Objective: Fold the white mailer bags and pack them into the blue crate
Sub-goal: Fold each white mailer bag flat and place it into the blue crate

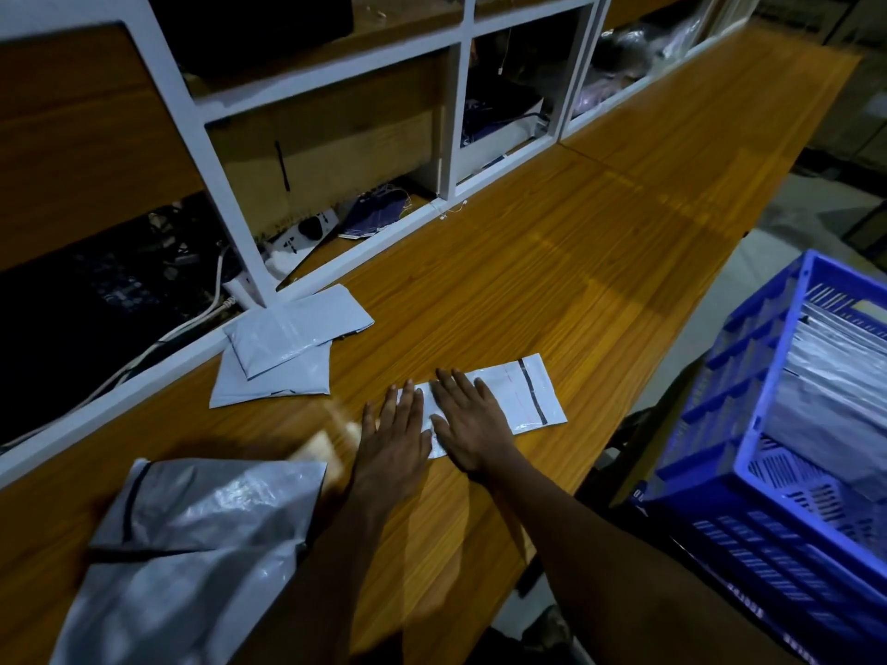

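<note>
Near the tabletop's (pixel 600 242) right edge, I am pressing both flat, straight-fingered hands, left (pixel 396 436) and right (pixel 473 424), onto a white, black-striped mailer bag (pixel 518 395).

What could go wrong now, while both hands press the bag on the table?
1. The bag looks slick; under the flat left hand and right hand it may slide, so the crease could come out crooked.
2. Its strip end lies free of both hands and may lift.
3. The crate stands beyond the table edge; a carried bag could drop into that gap.
</note>
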### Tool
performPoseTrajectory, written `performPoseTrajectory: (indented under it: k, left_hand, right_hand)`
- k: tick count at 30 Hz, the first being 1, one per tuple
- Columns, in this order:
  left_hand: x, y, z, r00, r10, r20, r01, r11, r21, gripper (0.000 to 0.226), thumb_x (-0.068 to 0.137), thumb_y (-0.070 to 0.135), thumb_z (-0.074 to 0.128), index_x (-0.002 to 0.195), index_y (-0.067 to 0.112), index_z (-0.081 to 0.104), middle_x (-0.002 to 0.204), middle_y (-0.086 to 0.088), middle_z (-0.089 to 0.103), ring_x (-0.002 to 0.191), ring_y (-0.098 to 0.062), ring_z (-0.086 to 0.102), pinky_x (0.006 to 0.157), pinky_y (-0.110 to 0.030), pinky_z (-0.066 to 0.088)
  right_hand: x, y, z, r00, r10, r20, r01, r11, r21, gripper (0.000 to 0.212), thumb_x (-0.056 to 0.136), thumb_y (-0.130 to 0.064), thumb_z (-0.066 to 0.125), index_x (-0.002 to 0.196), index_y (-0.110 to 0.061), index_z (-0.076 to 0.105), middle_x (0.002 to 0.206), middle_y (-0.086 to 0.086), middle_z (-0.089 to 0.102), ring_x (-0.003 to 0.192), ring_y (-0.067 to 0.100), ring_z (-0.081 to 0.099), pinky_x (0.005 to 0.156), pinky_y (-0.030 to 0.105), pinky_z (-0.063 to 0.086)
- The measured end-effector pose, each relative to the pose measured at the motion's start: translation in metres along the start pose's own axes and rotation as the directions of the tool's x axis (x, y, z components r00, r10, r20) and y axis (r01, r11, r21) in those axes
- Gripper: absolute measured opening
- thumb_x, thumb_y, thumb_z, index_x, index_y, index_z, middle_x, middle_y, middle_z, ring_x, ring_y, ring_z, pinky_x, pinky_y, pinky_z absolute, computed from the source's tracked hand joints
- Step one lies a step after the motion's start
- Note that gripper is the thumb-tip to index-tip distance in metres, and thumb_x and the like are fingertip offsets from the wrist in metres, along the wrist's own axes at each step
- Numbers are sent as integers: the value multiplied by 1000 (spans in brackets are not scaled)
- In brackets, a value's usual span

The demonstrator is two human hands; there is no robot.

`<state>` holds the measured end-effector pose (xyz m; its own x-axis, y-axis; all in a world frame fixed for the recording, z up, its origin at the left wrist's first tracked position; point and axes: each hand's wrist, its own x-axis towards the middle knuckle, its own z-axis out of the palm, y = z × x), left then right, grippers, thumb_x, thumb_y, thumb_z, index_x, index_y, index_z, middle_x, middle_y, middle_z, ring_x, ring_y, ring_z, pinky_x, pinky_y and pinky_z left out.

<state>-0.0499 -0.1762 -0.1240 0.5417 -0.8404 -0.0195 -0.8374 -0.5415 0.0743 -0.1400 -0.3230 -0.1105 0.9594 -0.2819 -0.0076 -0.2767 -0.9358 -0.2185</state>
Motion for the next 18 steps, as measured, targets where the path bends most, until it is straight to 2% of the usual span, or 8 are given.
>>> performPoseTrajectory:
  k: [4,8,11,18]
  left_hand:
    - [0,-1,0,1000,4,5,-4,1000,-21,66,101,39,19,156,4,25,165,-15,17,150,-34,23,114,-58,26]
    - [1,-1,0,1000,2,10,-2,1000,-11,66,101,40,18,156,3,23,165,-15,15,150,-34,21,114,-58,23]
    - [0,-1,-1,1000,-1,19,1,1000,5,67,101,40,15,157,4,21,166,-15,13,151,-33,20,115,-58,22]
    - [1,-3,-5,997,16,71,-18,999,40,67,102,40,17,157,3,19,165,-17,13,151,-34,20,115,-58,21]
  right_hand:
    - [-1,30,-4,995,100,1,-99,990,97,66,103,-50,15,159,-14,20,166,7,12,153,25,4,123,47,11]
    - [-3,60,-9,987,163,17,-164,985,63,69,102,-55,12,160,-17,6,166,3,-4,153,21,-9,124,41,0]
    - [-3,75,-11,979,196,48,-197,980,25,75,97,-61,2,160,-20,-2,165,1,-13,152,18,-16,124,40,-6]
    - [-3,95,-14,966,254,52,-253,967,-28,77,96,-63,0,159,-19,-6,165,3,-16,152,21,-17,122,39,-10]
